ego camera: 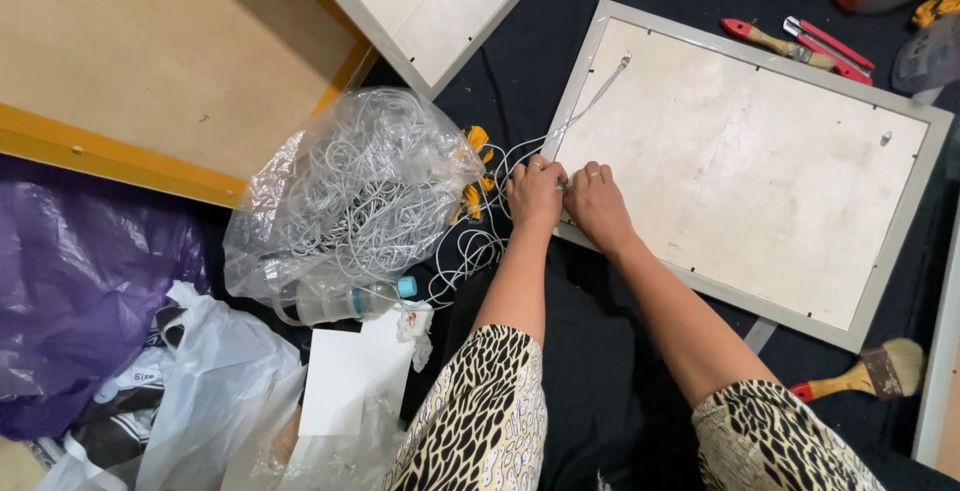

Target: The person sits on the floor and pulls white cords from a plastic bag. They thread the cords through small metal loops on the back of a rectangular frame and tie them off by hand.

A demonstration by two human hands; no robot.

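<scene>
A grey picture frame lies face down on black cloth, its pale backing board up. A white cord runs from a small ring hanger near the frame's top left corner down to my hands. My left hand and my right hand sit side by side at the frame's left edge, both pinching the cord. Loose loops of the same cord trail left toward a clear plastic bag stuffed with white cord. A second hanger sits near the frame's right edge.
A yellow-edged frame back and a white frame lie at top left. Red-handled tools rest top right, a paintbrush bottom right. A plastic bottle, white paper, white and purple bags lie at left.
</scene>
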